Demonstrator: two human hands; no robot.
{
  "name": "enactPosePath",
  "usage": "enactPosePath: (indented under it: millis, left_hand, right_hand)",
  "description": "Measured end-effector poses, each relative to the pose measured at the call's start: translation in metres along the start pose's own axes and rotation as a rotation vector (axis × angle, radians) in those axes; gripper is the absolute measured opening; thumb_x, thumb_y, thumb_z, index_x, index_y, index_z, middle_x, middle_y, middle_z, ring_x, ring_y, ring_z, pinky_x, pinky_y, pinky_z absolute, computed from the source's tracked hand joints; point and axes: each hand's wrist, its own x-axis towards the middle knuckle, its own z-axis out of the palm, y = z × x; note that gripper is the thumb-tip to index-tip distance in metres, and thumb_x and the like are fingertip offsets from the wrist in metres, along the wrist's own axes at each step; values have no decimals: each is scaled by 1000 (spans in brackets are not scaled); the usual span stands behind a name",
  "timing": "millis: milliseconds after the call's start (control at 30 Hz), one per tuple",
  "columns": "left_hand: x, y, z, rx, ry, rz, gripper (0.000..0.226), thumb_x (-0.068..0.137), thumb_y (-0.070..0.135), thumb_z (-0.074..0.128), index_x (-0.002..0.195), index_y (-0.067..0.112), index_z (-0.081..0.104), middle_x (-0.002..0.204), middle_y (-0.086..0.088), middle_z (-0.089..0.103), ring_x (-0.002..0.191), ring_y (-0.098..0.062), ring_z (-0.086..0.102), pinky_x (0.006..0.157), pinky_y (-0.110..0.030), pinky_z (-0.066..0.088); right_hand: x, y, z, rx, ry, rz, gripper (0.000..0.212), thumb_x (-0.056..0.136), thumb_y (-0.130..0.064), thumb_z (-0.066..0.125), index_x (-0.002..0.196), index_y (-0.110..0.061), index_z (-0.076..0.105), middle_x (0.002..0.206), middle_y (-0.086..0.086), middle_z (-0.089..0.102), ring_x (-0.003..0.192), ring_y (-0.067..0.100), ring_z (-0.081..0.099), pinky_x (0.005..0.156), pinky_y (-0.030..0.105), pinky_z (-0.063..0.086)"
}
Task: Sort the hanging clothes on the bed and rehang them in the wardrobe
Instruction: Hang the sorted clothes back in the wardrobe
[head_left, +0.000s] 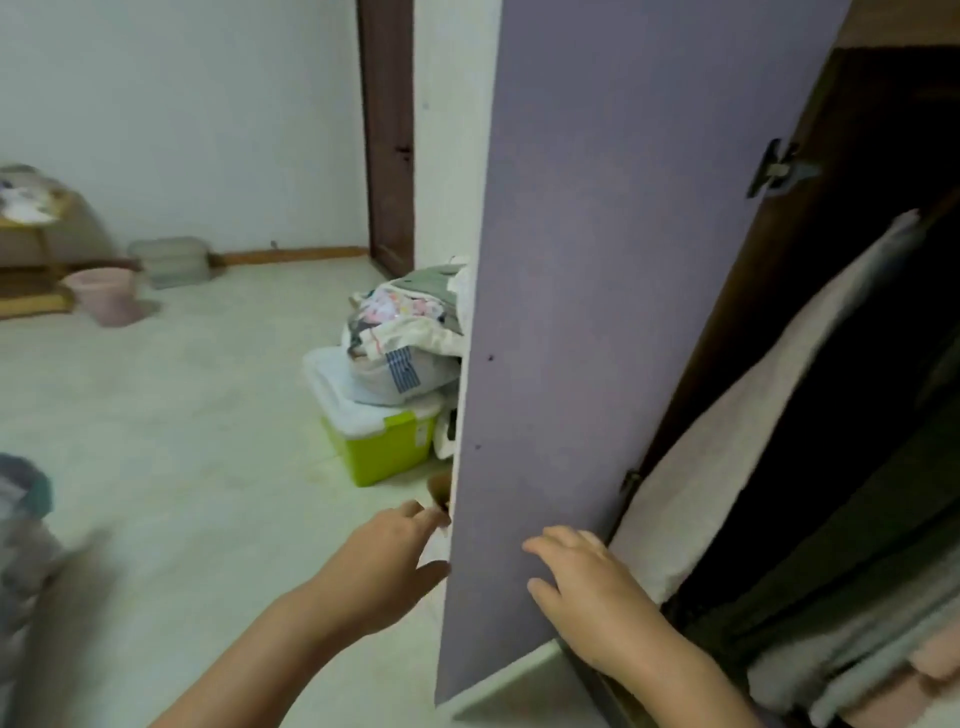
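The wardrobe door (597, 312) stands swung open, its lilac inner face toward the camera, and both hands are on it low down. The left hand (387, 566) reaches to the door's free edge, where its fingertips meet a small brown knob (440, 493); the view is too blurred to tell whether that grip pinches the knob or only touches it. The right hand (592, 587) lies flat on the inner face, fingers spread, holding nothing. Inside the wardrobe (883, 130), to the right, hanging clothes (753, 415) show as pale and dark garments packed close together, one pale piece lying just beside the hinge side of the door. The bed is out of view, so no clothes have been lifted out for sorting yet. The risks are plain enough: swung wider, the door could strike the bags (410, 332) heaped on the green storage box (384, 447) just behind its edge and tip them onto the floor (182, 415); pushed shut, it could trap the pale garment or the fingers curled at the edge.
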Motion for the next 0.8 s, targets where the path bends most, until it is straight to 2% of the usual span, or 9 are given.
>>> enactPosePath:
  millis: [133,400,567,800]
  left_hand:
    - [-53,-40,7,-31,18,-207,46,95,39,46,138,27,35,138,6,41,124,-14,43,98,-25,37]
    - [-141,-137,5,-136,153,-536,45,94,40,47,136,27,36,136,7,42,122,-12,44,98,-22,36]
    - [-189,-216,-15,-178,229,-681,46,93,40,49,135,26,38,136,8,43,125,-10,43,99,-20,33]
    - [-251,-332,-57,-193,261,-828,51,90,45,50,134,21,41,135,1,46,124,-15,45,102,-24,34]
  right_hand:
    - [15,-51,27,-4,-36,-159,41,99,-27,37,140,-22,38,143,-3,36,132,18,30,110,33,27]
    - [58,-165,76,-42,-43,-424,42,98,-28,38,140,-24,35,144,-4,34,134,16,28,109,32,26]
    - [92,-251,103,-103,-87,-503,43,99,-29,38,141,-24,33,148,-2,28,139,17,21,109,32,24]
    - [134,-392,145,-105,-119,-625,43,99,-29,37,141,-26,33,149,-3,27,139,16,20,110,32,22]
